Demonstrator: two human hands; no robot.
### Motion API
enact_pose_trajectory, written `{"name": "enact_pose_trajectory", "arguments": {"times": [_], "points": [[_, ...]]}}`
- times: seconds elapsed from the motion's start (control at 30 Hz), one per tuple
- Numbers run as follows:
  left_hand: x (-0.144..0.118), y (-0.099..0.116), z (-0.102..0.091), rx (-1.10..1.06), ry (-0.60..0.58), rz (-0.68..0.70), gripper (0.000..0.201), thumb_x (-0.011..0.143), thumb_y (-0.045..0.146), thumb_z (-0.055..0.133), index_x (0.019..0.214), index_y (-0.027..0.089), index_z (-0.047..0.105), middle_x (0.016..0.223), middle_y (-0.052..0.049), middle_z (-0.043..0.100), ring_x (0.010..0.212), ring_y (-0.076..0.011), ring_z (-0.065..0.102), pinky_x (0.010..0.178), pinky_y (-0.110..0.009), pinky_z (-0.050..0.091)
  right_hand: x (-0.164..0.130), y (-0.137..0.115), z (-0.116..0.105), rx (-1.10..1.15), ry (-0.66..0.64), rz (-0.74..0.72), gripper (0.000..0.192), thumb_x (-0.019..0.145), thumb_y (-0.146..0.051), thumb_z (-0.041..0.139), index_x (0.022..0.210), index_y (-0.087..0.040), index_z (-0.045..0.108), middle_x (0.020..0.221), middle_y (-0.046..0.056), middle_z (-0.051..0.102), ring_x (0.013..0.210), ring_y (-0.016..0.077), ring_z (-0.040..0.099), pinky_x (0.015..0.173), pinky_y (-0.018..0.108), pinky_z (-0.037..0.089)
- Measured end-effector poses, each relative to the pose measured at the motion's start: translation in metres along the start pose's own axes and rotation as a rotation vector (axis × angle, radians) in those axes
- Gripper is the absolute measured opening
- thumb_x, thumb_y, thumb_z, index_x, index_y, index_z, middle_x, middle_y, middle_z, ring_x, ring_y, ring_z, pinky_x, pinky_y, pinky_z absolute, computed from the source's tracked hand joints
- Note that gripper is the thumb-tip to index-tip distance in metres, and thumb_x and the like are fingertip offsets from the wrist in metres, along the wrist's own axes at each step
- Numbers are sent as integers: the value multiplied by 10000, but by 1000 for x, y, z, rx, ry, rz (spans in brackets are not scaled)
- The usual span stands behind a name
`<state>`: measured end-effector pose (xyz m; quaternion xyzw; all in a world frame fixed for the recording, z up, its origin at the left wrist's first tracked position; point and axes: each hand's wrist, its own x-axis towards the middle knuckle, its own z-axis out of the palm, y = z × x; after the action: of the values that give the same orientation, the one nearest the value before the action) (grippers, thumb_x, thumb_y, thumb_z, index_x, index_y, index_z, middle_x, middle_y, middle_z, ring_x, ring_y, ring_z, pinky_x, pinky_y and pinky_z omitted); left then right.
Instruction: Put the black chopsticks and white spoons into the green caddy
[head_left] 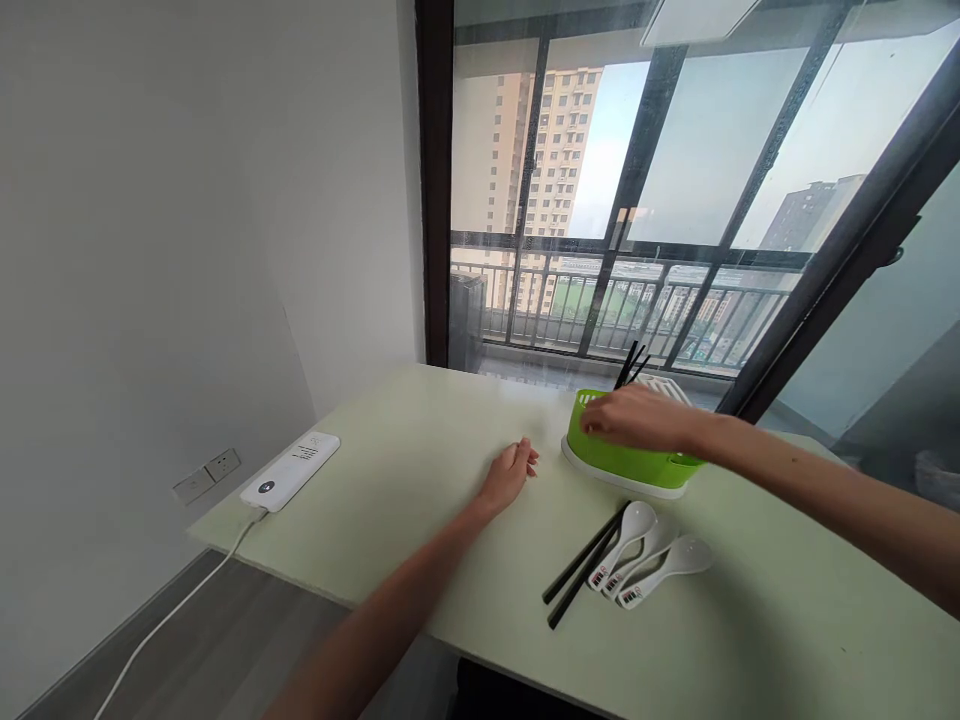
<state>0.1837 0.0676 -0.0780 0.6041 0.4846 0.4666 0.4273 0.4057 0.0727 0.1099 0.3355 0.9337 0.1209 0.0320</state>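
Observation:
A green slotted utensil holder (622, 460) stands on a white base at the far right of the table. My right hand (634, 415) is over its near rim, fingers curled down; whatever they hold, if anything, is hidden. Several black chopsticks (628, 366) stick up from the holder behind that hand. To the left of the holder, my left hand (508, 474) rests on the tabletop with its fingers curled in, and nothing shows in it. Two black chopsticks (583, 565) lie in front of the holder, beside three white spoons (651, 552) with printed handle ends.
A white power bank (291, 472) lies by the left edge of the pale table (420, 440). Its white cable (180, 610) hangs to the floor. A wall with a socket (223, 463) is on the left; a dark-framed glass door (439, 200) stands behind the table.

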Motion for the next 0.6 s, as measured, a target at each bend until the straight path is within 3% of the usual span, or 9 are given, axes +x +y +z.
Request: {"name": "enact_pose_trajectory", "arguments": {"times": [0.27,0.6], "points": [[0,1,1,44,6,4,632,990,679,297,933,162,656,1010,-106,728,793,-191,680,795,-332,509,-25,-74,41,-24,-188,-281,110,906,-188,658,908,-222,763,916,51,772,812,200,724,575,294,272],[-1,4,0,68,-6,13,614,1008,633,285,922,165,674,1010,-98,735,791,-183,678,790,-313,505,-40,-113,60,24,-235,-388,164,862,-306,693,963,-183,733,908,55,752,750,210,696,552,317,224]]}}
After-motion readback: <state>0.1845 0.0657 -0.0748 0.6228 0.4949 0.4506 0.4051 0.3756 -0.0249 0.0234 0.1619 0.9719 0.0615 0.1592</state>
